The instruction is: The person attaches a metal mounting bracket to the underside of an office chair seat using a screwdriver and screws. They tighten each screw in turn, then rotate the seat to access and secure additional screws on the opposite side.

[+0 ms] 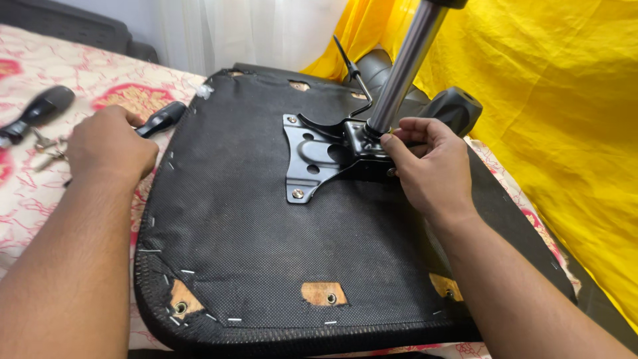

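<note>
- The chair seat [266, 226] lies upside down on a patterned cloth [26, 193], its black fabric underside facing up, stapled along the edge, with torn patches exposing wood and bolt holes.
- A black metal mounting plate [307, 156] is bolted near the centre of the seat underside; a chrome gas cylinder [405, 66] rises from its housing, tilted toward the upper right.
- The right hand [425, 166] rests against the plate housing at the base of the cylinder. Thumb and forefinger are pinched narrowly on a small item just beside the cylinder foot; the item is too small to identify.
- The left hand [109, 146] lies at the left edge of the seat, closed over a black-handled tool [163, 118]; the handle end protrudes toward the seat.
- A second black-handled tool [36, 110] and small metal parts [46, 149] lie on the cloth, left of the left hand.
- Yellow fabric [565, 133] hangs behind the seat.
</note>
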